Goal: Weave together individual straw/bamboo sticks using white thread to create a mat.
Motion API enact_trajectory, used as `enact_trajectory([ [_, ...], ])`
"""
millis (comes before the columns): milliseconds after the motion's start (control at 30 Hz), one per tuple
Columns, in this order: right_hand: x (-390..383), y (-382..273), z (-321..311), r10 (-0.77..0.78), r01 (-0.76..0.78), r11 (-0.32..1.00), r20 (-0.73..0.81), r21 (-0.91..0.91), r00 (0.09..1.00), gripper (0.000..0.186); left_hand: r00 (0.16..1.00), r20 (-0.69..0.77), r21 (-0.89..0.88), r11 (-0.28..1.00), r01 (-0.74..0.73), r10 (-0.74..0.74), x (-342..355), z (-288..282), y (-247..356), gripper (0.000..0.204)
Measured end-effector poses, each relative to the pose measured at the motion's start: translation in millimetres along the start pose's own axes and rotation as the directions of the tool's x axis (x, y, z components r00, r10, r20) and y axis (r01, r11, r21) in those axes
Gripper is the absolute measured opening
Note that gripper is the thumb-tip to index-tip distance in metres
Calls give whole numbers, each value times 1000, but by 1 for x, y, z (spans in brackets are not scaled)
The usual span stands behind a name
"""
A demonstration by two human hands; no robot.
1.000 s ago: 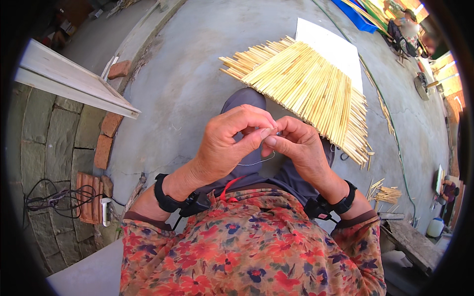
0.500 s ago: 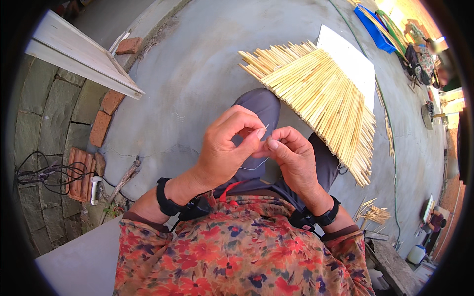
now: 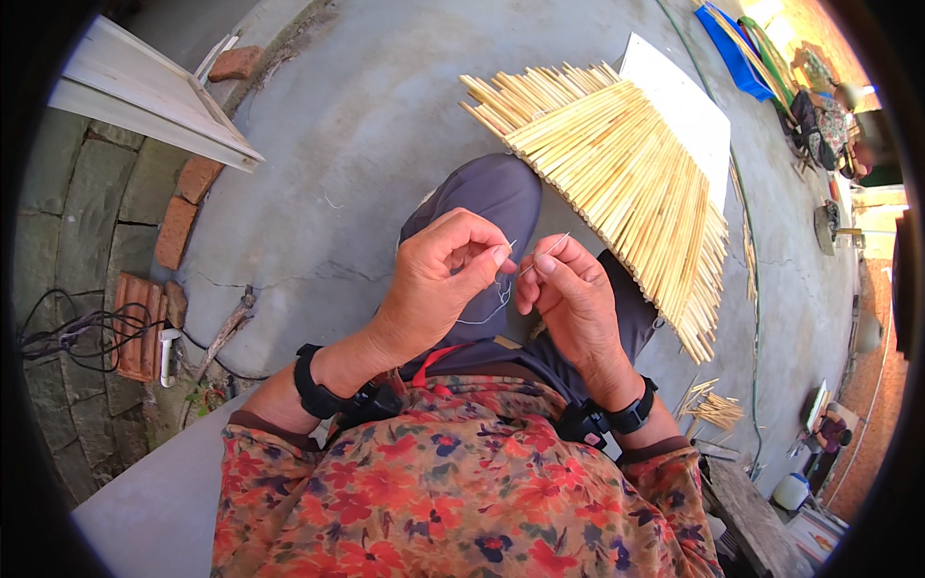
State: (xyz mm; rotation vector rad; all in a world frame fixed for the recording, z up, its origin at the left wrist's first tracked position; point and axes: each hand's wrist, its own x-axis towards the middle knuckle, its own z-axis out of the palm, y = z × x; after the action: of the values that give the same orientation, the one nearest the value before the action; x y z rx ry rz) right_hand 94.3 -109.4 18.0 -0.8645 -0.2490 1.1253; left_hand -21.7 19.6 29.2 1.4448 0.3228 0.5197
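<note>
Above my lap, my left hand point(image 3: 445, 262) pinches the end of a white thread point(image 3: 502, 297) between thumb and forefinger. The rest of the thread dangles in a loose, tangled loop below those fingers. Close by on the right, my right hand point(image 3: 570, 289) grips a thin needle point(image 3: 556, 247) between thumb and fingertip, its point slanting up to the right. A small gap separates the two hands. Whether the thread passes through the needle's eye is too small to tell. Fanned layers of pale straw-coloured sticks point(image 3: 626, 164) lie beyond my right knee.
A white board point(image 3: 677, 120) lies under the sticks. At far right are a blue crate point(image 3: 734, 53) and people; a green hose point(image 3: 757, 318) crosses the concrete. Loose sticks point(image 3: 715, 409) lie lower right. On the left are a white frame point(image 3: 159, 96), bricks point(image 3: 175, 231) and a black cable point(image 3: 72, 332).
My hands have drawn slightly apart. The needle in my right hand now shows clearly, and the thread hangs bunched below my left fingers. The view has shifted a little.
</note>
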Motion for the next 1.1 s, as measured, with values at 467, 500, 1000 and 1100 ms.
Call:
enact_trajectory([
  [467,-17,-12,0,-149,132,871,2,-473,989,8,998,30,-262,963,59,-53,0,7,12,8],
  [500,-19,-13,1,-153,136,870,2,-473,988,8,998,32,-262,964,57,-51,0,8,13,8],
  [1000,-26,-15,14,-125,130,958,34,-257,992,8,982,80,122,976,-182,173,-1,12,23,5],
  [1100,-23,-15,17,-134,133,972,10,-194,991,8,990,66,56,990,-128,124,0,13,23,6],
])
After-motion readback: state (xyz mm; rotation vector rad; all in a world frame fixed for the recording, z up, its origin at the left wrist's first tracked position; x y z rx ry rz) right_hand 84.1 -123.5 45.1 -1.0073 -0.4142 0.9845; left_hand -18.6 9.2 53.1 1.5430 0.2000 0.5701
